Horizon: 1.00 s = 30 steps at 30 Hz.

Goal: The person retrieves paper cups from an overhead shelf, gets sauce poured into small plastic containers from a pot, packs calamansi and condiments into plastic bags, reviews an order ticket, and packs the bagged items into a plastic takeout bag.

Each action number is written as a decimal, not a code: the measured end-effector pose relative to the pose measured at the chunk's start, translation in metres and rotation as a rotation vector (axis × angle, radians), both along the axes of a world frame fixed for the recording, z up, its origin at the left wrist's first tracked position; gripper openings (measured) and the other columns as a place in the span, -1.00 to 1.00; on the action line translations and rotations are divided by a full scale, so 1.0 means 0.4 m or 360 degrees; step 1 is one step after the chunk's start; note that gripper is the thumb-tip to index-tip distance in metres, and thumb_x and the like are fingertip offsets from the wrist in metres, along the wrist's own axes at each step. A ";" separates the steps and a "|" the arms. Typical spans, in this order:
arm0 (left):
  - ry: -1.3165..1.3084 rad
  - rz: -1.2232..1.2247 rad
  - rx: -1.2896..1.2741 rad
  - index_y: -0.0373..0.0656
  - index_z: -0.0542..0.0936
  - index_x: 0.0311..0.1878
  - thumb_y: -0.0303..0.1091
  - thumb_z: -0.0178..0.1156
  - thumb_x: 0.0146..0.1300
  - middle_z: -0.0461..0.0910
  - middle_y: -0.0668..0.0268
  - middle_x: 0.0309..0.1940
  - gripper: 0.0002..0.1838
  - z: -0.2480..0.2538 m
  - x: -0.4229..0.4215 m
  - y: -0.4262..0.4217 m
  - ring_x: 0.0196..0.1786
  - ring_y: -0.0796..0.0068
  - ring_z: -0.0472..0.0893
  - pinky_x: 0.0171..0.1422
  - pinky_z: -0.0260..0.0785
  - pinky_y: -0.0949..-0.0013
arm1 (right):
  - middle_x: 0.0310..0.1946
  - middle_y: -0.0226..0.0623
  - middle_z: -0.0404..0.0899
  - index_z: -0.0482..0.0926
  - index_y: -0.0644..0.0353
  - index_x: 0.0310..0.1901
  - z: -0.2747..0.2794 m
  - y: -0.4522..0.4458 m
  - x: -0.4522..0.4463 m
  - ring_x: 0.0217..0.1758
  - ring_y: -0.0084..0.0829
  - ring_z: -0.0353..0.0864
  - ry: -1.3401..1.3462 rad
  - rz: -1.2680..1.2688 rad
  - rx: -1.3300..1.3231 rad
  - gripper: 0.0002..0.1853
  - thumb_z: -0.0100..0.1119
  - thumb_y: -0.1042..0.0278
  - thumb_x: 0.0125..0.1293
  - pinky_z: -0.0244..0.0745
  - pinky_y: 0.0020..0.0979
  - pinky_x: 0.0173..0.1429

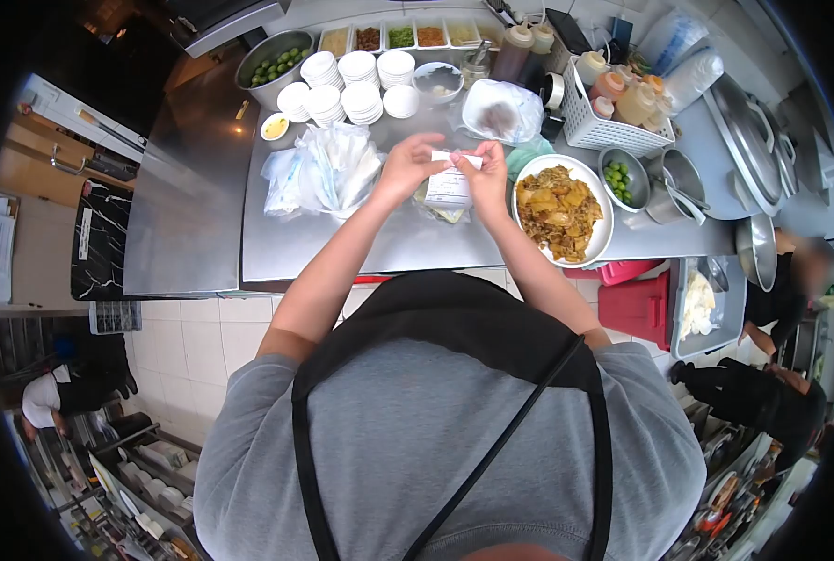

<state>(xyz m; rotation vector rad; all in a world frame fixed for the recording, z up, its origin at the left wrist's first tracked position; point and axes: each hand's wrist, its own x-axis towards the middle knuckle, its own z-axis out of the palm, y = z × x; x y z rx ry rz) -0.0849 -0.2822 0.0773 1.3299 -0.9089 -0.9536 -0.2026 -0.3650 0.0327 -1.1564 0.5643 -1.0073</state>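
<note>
A printed white paper slip (449,192), like a receipt, is held up over the steel counter. My right hand (488,178) pinches its top right corner. The thumb and a finger of my left hand (409,168) close on its top left edge, while the other fingers are bent loosely. Behind the slip lies a small clear packet (435,213), its contents partly hidden. Close to my right wrist is a white plate of brown saucy food (562,215). Left of my left hand sits a pile of clear plastic bags (328,168).
Stacked white tubs (361,86) stand behind the bags, with a bowl of limes (281,70) beyond. A white basket of sauce bottles (621,112) is at the back right, near metal bowls (624,178). A grey bin (711,309) stands below the counter. Co-workers (754,402) are at right and far left.
</note>
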 end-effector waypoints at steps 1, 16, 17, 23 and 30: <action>0.0001 0.0004 0.0000 -0.25 0.43 -0.04 -0.59 0.19 -0.02 0.53 0.38 -0.39 -0.60 -0.009 -0.001 0.000 -0.31 0.65 0.51 -0.22 0.34 0.61 | -0.39 -0.35 0.50 0.47 0.22 -0.34 -0.024 -0.012 0.003 -0.31 -0.60 0.44 0.0073 -0.0017 -0.0126 -0.85 0.21 0.50 0.02 0.35 -0.54 -0.24; -0.0762 0.0142 0.0037 -0.15 0.49 -0.06 -0.64 0.20 -0.12 0.46 0.38 -0.44 -0.55 0.016 -0.009 0.021 -0.37 0.65 0.48 -0.32 0.36 0.59 | -0.25 -0.24 0.40 0.58 0.16 -0.35 0.045 0.008 -0.041 -0.23 -0.40 0.42 0.0701 0.0053 -0.0751 -0.79 0.24 0.23 0.01 0.31 -0.44 -0.15; -0.0768 0.0130 0.0134 -0.16 0.50 -0.08 -0.63 0.20 -0.12 0.45 0.39 -0.45 -0.57 0.015 -0.006 0.022 -0.38 0.66 0.47 -0.31 0.36 0.59 | -0.25 -0.24 0.40 0.58 0.16 -0.35 0.060 0.010 -0.048 -0.23 -0.40 0.42 0.0701 0.0038 -0.0745 -0.79 0.24 0.23 0.01 0.31 -0.44 -0.15; -0.0812 0.0215 0.0079 -0.21 0.53 -0.16 -0.64 0.19 -0.10 0.47 0.38 -0.45 -0.65 0.032 0.036 0.015 -0.39 0.67 0.46 -0.28 0.35 0.59 | -0.07 -0.24 0.38 0.26 0.07 0.18 0.058 -0.054 -0.085 -0.20 -0.47 0.44 0.0847 -0.0039 -0.0933 -0.35 0.26 0.19 0.02 0.36 -0.45 -0.05; -0.0774 0.0554 -0.0285 -0.23 0.56 -0.23 -0.58 0.24 -0.10 0.50 0.42 -0.41 -0.72 0.177 0.133 0.031 -0.34 0.69 0.39 -0.23 0.29 0.61 | -0.19 -0.24 0.48 0.43 0.17 0.02 0.065 -0.093 -0.182 -0.28 -0.46 0.49 0.0827 0.0006 -0.0525 -0.54 0.24 0.24 0.06 0.40 -0.49 -0.18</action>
